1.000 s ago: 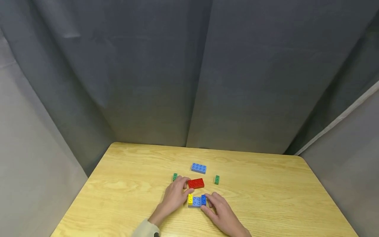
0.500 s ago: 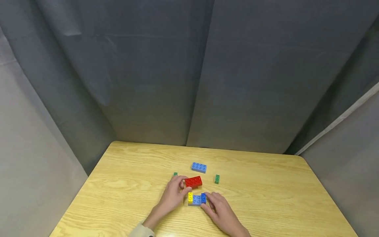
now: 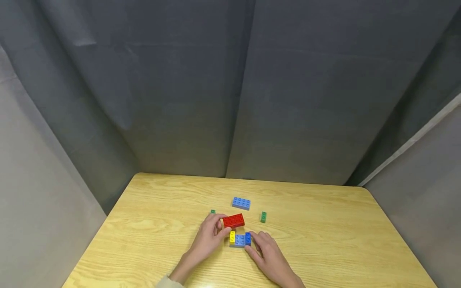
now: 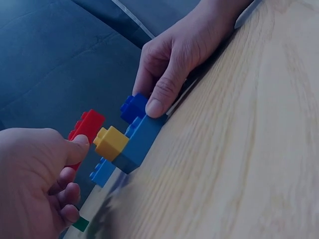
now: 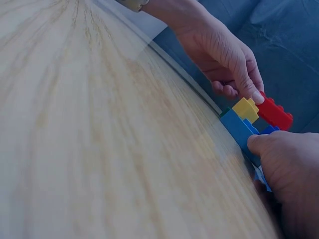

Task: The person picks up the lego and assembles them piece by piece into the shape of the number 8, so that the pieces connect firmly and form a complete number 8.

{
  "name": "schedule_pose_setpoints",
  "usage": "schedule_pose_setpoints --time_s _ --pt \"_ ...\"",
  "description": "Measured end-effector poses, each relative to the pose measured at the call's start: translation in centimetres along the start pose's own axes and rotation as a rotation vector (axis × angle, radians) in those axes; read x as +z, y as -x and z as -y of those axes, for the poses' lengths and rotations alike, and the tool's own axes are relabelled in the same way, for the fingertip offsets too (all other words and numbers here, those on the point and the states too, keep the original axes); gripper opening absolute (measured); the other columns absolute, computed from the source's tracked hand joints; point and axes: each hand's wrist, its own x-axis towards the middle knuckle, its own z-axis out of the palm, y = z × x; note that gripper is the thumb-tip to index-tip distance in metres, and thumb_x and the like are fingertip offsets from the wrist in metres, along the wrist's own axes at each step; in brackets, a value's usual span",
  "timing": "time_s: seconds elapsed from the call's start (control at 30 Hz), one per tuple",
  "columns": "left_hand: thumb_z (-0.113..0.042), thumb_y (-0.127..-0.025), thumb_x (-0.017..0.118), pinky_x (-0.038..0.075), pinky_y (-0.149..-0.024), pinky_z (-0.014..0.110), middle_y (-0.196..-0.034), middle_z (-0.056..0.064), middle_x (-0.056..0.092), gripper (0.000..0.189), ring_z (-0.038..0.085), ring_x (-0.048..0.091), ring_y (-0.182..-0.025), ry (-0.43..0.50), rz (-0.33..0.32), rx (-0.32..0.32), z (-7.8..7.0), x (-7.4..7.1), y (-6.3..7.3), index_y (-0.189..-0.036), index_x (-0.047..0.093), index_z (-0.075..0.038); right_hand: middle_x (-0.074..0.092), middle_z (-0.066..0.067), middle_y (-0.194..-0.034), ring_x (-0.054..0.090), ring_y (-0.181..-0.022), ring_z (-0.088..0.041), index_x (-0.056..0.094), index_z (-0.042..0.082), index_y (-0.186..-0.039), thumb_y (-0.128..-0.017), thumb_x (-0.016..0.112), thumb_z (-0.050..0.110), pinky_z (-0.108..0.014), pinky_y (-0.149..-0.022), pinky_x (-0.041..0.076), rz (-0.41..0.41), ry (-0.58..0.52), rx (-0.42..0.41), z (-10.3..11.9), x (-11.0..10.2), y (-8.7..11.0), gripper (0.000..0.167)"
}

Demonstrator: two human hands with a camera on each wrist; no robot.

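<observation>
While the red brick [image 3: 233, 220] is pinched by the left hand [image 3: 210, 239] just above the table [image 3: 151, 224], the light blue plate [image 3: 239, 241], topped with yellow [image 3: 232, 237] and dark blue bricks [image 3: 247, 238], is gripped at its right end by the right hand [image 3: 268, 256].

You face a light wooden table [image 3: 151, 224] with yellowish grain and rounded far corners, set inside a fabric enclosure. Behind it you see a dark grey curtain [image 3: 201, 92] hanging in broad vertical folds, with a seam near the middle. Paler grey panels [image 3: 32, 208] close in on your left and right sides; lighting is even and soft, without hard shadows on the tabletop.
</observation>
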Motion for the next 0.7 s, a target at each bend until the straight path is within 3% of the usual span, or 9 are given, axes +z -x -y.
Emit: schedule_pose_setpoints --time_s 0.27,0.4,0.7 --pt "-0.025 -0.098 0.075 0.041 -0.062 0.018 -0.094 0.002 0.055 0.039 0.008 0.048 -0.075 0.037 0.058 0.031 -1.0 -0.1 0.3 -0.132 0.066 -0.009 0.043 0.016 -0.08 0.039 -0.077 -0.003 0.069 0.006 -0.133 -0.102 0.066 0.044 -0.02 -0.065 0.035 -0.021 -0.001 -0.028 -0.2 0.0 0.0 0.049" --pt "-0.025 -0.097 0.075 0.041 -0.064 0.019 -0.095 0.002 0.055 0.038 0.008 0.048 -0.076 0.043 0.08 0.046 -1.4 -0.2 0.4 -0.131 0.067 -0.009 0.042 0.016 -0.08 0.039 -0.077 -0.004 0.069 0.008 -0.133 -0.102 0.064 0.047 -0.02 -0.065 0.034 0.004 0.01 0.011 -0.1 -0.1 -0.1 0.05" --pt "-0.025 -0.095 0.077 0.041 -0.064 0.018 -0.092 0.004 0.055 0.037 0.007 0.046 -0.075 0.031 0.121 0.051 -1.3 0.2 0.5 -0.128 0.069 -0.01 0.04 0.016 -0.079 0.038 -0.077 -0.003 0.071 0.015 -0.129 -0.102 0.067 0.044 -0.02 -0.066 0.033 0.004 0.017 0.023 -0.1 0.0 -0.2 0.04"
